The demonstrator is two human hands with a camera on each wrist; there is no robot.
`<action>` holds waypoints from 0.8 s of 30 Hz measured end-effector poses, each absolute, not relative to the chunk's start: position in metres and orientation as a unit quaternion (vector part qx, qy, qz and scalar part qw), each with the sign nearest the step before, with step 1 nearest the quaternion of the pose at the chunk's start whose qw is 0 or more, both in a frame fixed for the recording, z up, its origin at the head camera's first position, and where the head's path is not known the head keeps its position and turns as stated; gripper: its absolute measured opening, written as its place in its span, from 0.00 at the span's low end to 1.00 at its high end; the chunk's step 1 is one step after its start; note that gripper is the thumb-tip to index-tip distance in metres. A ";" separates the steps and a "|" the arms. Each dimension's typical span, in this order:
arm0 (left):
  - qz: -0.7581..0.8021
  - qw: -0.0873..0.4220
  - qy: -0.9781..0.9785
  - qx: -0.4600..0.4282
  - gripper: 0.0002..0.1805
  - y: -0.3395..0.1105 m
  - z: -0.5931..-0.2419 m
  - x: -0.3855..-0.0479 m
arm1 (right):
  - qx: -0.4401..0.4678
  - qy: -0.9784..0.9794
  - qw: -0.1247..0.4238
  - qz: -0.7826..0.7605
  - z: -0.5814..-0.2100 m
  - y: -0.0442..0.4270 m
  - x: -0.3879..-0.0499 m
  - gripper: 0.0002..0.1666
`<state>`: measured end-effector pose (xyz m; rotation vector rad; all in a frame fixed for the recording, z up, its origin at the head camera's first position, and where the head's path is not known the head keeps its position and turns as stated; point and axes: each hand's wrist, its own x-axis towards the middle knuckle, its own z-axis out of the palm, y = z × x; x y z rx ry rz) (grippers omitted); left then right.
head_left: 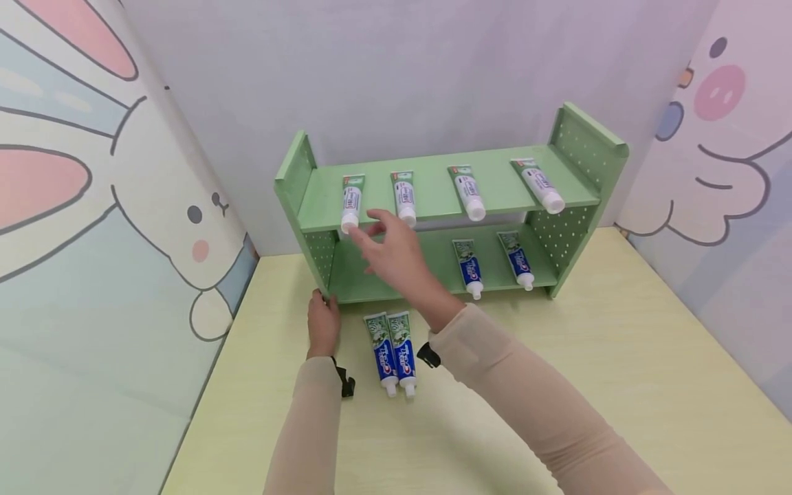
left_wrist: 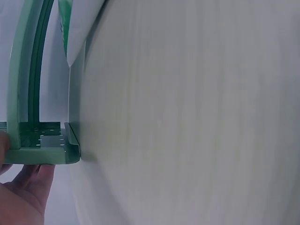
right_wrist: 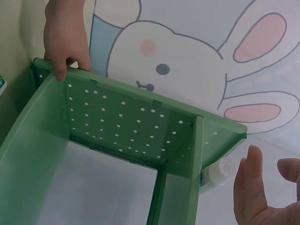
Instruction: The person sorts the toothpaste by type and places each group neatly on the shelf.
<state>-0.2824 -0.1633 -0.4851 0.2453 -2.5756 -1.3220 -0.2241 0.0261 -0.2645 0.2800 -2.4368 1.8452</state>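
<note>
A green two-tier shelf point(head_left: 433, 196) stands on the table. My left hand point(head_left: 324, 324) grips the lower front corner of its left side panel, with thumb and fingers on either side of the edge. My right hand point(head_left: 396, 254) is at the upper tier's front, fingers extended beside the cap of the leftmost white-and-green toothpaste tube point(head_left: 352, 199). The right wrist view shows a gap between those fingers and the white cap point(right_wrist: 221, 171). Several such tubes lie along that tier, caps forward. On the lower tier are two blue-and-green toothpaste tubes point(head_left: 468, 267), point(head_left: 515, 258).
Two more blue-and-green toothpaste tubes point(head_left: 381, 354) lie side by side on the pale table point(head_left: 619, 385), in front of the shelf and between my forearms. Walls printed with cartoon animals point(head_left: 185, 185) close in the left and right sides. A plain wall point(head_left: 402, 82) stands behind.
</note>
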 end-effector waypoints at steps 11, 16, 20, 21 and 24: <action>-0.459 0.119 -0.877 0.080 0.22 -0.164 -0.487 -0.282 | 0.092 -0.791 0.032 0.604 -0.275 0.037 -0.213 0.32; -0.462 0.115 -0.876 0.082 0.22 -0.164 -0.487 -0.283 | 0.085 -0.795 0.028 0.600 -0.280 0.041 -0.210 0.31; -0.462 0.112 -0.876 0.084 0.22 -0.164 -0.486 -0.283 | 0.079 -0.800 0.025 0.594 -0.285 0.042 -0.209 0.31; -0.462 0.112 -0.876 0.085 0.22 -0.164 -0.486 -0.283 | 0.079 -0.801 0.024 0.593 -0.287 0.043 -0.209 0.31; -0.461 0.111 -0.876 0.087 0.22 -0.164 -0.486 -0.283 | 0.079 -0.805 0.021 0.588 -0.291 0.044 -0.209 0.31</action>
